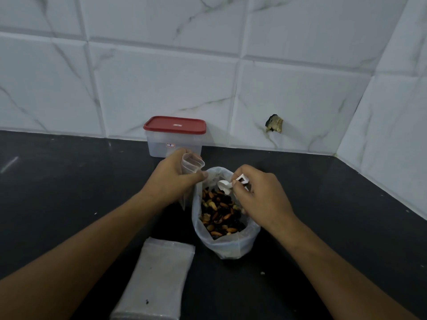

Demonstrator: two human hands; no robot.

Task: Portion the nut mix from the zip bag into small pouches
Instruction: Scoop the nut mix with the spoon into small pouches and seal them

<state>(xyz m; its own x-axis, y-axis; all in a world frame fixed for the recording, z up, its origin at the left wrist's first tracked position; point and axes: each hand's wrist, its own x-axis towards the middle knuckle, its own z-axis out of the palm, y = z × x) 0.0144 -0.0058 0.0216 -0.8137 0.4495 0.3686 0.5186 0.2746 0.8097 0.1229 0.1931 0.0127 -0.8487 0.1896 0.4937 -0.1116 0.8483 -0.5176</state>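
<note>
My right fingers (239, 184) pinch the handle of a white scoop (223, 185), its bowl above the nut mix (219, 213) in the open zip bag (231, 245). My left fingers (198, 175) clamp a small clear pouch (191, 163), its mouth open, at ten o'clock from the bag. I should scoop level and bring the pouch close to avoid spills. Spare pouches (161, 269) lie at seven o'clock on the table (69, 181). A red-lidded container (174, 137) crowds the pouch at twelve
</note>
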